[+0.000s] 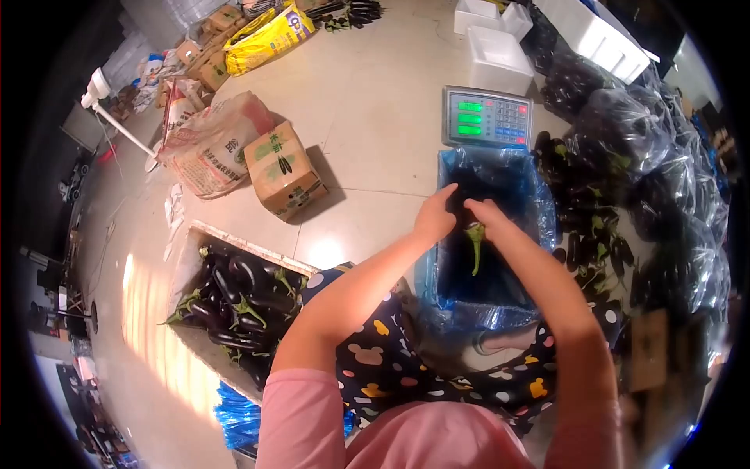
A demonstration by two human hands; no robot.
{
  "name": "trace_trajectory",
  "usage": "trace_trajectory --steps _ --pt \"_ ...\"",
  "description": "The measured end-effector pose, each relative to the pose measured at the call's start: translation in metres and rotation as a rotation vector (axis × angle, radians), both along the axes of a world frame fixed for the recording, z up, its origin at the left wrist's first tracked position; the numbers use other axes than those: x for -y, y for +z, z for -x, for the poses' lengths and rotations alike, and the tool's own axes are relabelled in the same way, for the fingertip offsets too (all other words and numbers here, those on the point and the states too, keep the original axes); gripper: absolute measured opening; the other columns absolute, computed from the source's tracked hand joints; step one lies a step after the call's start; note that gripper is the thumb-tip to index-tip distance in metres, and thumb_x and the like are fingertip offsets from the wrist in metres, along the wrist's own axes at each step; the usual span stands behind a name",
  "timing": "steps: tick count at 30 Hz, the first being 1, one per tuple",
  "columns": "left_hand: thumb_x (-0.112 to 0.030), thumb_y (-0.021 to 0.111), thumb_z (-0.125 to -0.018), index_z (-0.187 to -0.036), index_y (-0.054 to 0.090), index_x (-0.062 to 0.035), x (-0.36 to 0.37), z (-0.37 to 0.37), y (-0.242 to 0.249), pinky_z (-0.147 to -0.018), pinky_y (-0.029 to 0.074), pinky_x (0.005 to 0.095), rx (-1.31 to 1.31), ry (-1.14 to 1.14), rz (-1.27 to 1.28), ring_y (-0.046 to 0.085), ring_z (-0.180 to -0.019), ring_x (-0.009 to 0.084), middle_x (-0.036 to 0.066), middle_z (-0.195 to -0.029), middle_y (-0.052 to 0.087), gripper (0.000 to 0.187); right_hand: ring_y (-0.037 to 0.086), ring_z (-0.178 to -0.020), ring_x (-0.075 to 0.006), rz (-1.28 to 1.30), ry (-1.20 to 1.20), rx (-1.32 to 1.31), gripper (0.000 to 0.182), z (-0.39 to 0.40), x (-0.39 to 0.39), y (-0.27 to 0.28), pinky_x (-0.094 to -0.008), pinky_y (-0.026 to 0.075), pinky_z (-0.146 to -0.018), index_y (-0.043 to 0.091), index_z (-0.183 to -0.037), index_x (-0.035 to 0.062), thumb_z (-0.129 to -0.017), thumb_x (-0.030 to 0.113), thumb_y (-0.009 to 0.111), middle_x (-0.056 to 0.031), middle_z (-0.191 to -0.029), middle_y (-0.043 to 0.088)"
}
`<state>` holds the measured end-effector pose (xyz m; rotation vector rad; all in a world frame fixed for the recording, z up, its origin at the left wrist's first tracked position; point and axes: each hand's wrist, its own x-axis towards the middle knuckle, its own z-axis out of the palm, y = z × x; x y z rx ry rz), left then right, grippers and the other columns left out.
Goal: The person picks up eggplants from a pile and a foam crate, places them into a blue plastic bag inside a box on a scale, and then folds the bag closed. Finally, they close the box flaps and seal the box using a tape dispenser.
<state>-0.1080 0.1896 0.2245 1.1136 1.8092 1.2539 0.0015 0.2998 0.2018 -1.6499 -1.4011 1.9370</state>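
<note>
Both bare arms (355,289) stretch forward, converging over a blue-plastic-lined rectangular box (545,219). There the right hand (490,218) has its grip round a dark, green-stemmed eggplant (473,230); the left hand (437,215) curves beside it, grip impossible to tell. Beyond stands a grey digital scale (488,117).

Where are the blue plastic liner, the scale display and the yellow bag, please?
Blue plastic liner (545,209): head view, on its right edge.
Scale display (490,117): head view, middle of its front panel.
Yellow bag (267,42): head view, on its printed side.
</note>
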Motion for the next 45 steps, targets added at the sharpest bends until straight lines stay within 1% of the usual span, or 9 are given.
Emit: trace_trajectory --steps 3,9,29,30,32,34,39,43,45 --pt "-0.001 0.048 -0.072 -0.13 0.046 -0.0101 0.001 -0.003 -0.001 -0.1 0.036 0.0372 -0.12 0.005 0.049 0.044 -0.12 0.0325 0.016 -0.128 0.049 0.059 0.058 -0.084 -0.0257 -0.19 -0.089 0.12 0.046 0.016 -0.034 -0.092 -0.0388 0.05 -0.057 0.04 -0.111 -0.0061 -0.077 0.012 0.065 -0.0184 -0.101 0.054" --pt "0.001 0.041 -0.066 -0.13 0.045 -0.0067 0.004 -0.007 0.009 -0.1 0.036 0.0367 -0.187 -0.004 0.068 0.044 -0.12 0.035 0.02 -0.128 0.049 0.064 0.049 -0.115 -0.0332 -0.264 -0.06 0.322 0.062 0.004 -0.024 -0.103 -0.0382 0.04 -0.096 0.043 -0.121 -0.0038 -0.068 0.011 0.072 -0.0223 -0.122 0.051" --pt "0.0 0.047 -0.073 -0.132 0.041 -0.0136 0.01 -0.007 0.002 -0.09 0.043 0.0391 -0.238 -0.021 0.092 0.05 -0.108 0.0356 0.019 -0.118 0.051 0.061 0.062 -0.077 -0.023 0.16 0.091 0.104 0.03 -0.063 -0.061 -0.142 -0.0367 0.052 -0.061 0.052 -0.101 0.0008 -0.074 0.01 0.063 -0.0116 -0.086 0.06" --pt "0.0 0.047 -0.073 -0.132 0.041 -0.0136 0.01 -0.006 0.005 -0.09 0.043 0.0391 -0.238 -0.035 0.088 0.05 -0.108 0.0356 0.019 -0.118 0.051 0.061 0.06 -0.084 -0.0254 0.162 0.015 0.153 0.041 -0.058 -0.039 -0.11 -0.0385 0.05 -0.073 0.054 -0.108 -0.0018 -0.069 0.007 0.062 -0.0126 -0.097 0.06" --pt "0.001 0.047 -0.071 -0.131 0.042 -0.0115 0.006 -0.003 0.003 -0.094 0.041 0.0379 -0.24 -0.045 0.085 0.048 -0.113 0.0356 0.02 -0.122 0.05 0.061 0.049 -0.116 -0.0303 -0.4 0.321 0.205 0.063 -0.072 -0.06 -0.221 -0.0341 0.039 -0.097 0.043 -0.127 0.0006 -0.067 0.01 0.061 -0.0182 -0.119 0.055" --pt "0.002 0.046 -0.07 -0.13 0.043 -0.0097 0.008 -0.007 -0.001 -0.097 0.039 0.0371 -0.249 -0.063 0.059 0.046 -0.116 0.035 0.02 -0.125 0.048 0.061 0.044 -0.122 -0.0316 -0.317 0.322 0.401 0.065 -0.065 -0.06 -0.22 -0.0348 0.037 -0.1 0.042 -0.129 0.0037 -0.068 0.011 0.061 -0.019 -0.129 0.048" --pt "-0.005 0.049 -0.074 -0.13 0.043 -0.0103 0.007 0.0 0.007 -0.098 0.039 0.0388 -0.282 -0.107 0.078 0.046 -0.118 0.0334 0.016 -0.126 0.049 0.057 0.048 -0.115 -0.0226 -0.039 0.229 -0.332 0.065 -0.053 -0.045 -0.162 -0.0324 0.039 -0.094 0.031 -0.136 0.0042 -0.077 -0.002 0.056 -0.0114 -0.126 0.051" --pt "-0.003 0.049 -0.073 -0.13 0.044 -0.0106 0.005 0.005 0.0 -0.096 0.04 0.0386 -0.311 -0.112 0.018 0.048 -0.115 0.0343 0.018 -0.124 0.051 0.058 0.055 -0.103 -0.0237 -0.024 0.25 0.026 0.051 -0.056 -0.062 -0.199 -0.0349 0.043 -0.089 0.047 -0.122 0.0015 -0.077 0.017 0.066 -0.0144 -0.114 0.058" --pt "-0.001 0.048 -0.072 -0.129 0.045 -0.0101 0.005 0.004 0.011 -0.094 0.041 0.0379 -0.148 -0.113 0.077 0.049 -0.114 0.0342 0.018 -0.125 0.051 0.058 0.057 -0.102 -0.026 -0.304 0.357 0.516 0.051 -0.048 -0.034 -0.125 -0.036 0.045 -0.085 0.049 -0.118 0.0008 -0.077 0.024 0.069 -0.0163 -0.113 0.058"
